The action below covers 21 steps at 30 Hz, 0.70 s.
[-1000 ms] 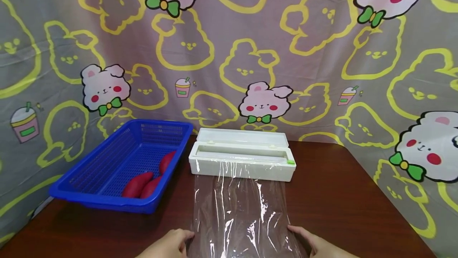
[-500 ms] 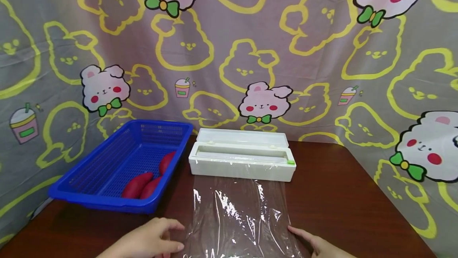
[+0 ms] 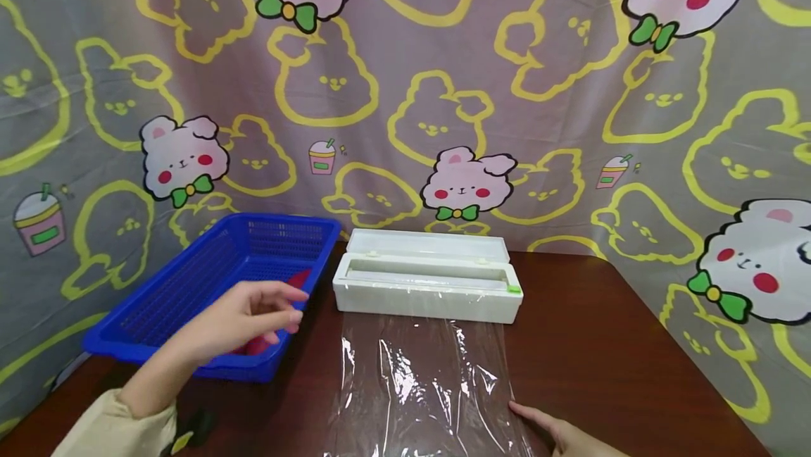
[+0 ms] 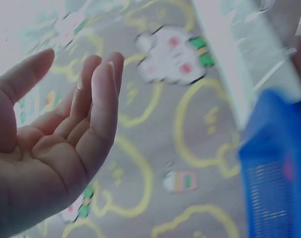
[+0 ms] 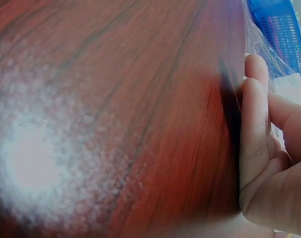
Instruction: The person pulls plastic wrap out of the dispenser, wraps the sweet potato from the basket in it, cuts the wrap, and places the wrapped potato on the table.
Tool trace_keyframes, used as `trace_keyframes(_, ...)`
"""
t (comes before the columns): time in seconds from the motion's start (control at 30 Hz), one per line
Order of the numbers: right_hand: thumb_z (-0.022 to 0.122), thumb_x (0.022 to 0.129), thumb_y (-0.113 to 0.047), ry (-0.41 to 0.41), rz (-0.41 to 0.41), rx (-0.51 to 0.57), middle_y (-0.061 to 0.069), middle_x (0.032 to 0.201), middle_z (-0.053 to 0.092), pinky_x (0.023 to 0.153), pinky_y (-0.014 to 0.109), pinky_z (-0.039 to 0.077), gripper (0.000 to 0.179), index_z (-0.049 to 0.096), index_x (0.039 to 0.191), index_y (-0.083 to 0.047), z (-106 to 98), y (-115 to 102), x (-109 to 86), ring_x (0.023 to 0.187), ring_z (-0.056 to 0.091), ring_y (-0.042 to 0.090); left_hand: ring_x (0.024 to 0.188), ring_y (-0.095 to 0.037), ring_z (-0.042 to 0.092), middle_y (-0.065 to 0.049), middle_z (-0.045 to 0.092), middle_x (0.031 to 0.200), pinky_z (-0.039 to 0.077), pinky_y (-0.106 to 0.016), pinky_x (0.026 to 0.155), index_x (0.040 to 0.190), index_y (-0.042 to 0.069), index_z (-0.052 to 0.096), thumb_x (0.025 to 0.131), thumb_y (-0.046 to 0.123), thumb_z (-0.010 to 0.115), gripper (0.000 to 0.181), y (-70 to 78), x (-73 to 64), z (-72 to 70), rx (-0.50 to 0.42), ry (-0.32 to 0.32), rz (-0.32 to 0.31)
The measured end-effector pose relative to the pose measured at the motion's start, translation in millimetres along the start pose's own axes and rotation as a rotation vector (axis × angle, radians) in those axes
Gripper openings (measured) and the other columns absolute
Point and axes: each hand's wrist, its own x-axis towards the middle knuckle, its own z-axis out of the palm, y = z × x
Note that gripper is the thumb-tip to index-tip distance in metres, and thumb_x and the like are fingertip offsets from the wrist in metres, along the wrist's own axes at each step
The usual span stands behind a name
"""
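Over the near right rim of the blue plastic basket [image 3: 171, 353], my left hand [image 3: 243, 320] hovers with loosely bent fingers and holds nothing. The left wrist view shows its bare palm [image 4: 46, 158]. Red, sweet-potato-shaped pieces [image 3: 299, 279] lie in the basket, partly hidden by this hand. A sheet of clear cling film [image 3: 424, 379] runs from the white dispenser box [image 3: 427, 304] toward me over the table. My right hand [image 3: 560, 432] pinches the film's right edge low in the head view; in the right wrist view its fingers [image 5: 254, 129] lie close along the tabletop.
The dispenser's lid [image 3: 427, 244] stands open at the back, with a green slider [image 3: 513, 289] at the right end. A brown wooden table [image 3: 583, 351] carries everything. A patterned curtain [image 3: 405, 55] closes off the back and both sides.
My left hand has let go of the film's left edge and moved left and forward to above the basket. The film has settled lower and flatter. My right hand has stayed put.
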Motion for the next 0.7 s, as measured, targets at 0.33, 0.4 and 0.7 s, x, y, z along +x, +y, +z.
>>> trace_keyframes(0.33,0.064,0.081,-0.007,0.013,0.008,0.02,0.032,0.117,0.025,0.067,0.027,0.051,0.08,0.007,0.136,0.007,1,0,-1.1,0.086,0.056,0.027,0.08,-0.016,0.063,-0.009,0.065,0.088,0.052,-0.033,0.066,0.116,-0.009,0.051,0.088,0.008,0.056,0.033,4.1,30.3,-51.5,-0.047,0.171,0.116)
trace_keyframes(0.4,0.064,0.082,-0.008,0.012,0.005,0.011,0.032,0.117,0.025,0.067,0.028,0.051,0.079,0.007,0.136,0.007,1,0,-1.1,0.088,0.055,0.028,0.08,-0.016,0.063,-0.005,0.066,0.087,0.052,-0.031,0.065,0.111,-0.001,0.057,0.088,0.005,0.055,0.024,-2.3,39.2,-56.6,-0.1,0.183,0.16)
trace_keyframes(0.7,0.063,0.083,-0.012,-0.017,-0.059,-0.065,0.033,0.122,0.025,0.068,0.031,0.051,0.075,0.012,0.135,0.01,-1,2,0.4,0.102,0.043,0.031,0.079,-0.015,0.064,-0.001,0.066,0.084,0.051,-0.027,0.068,0.096,0.023,0.065,0.089,0.008,0.054,0.02,-31.3,73.5,-74.1,-0.333,0.197,0.155)
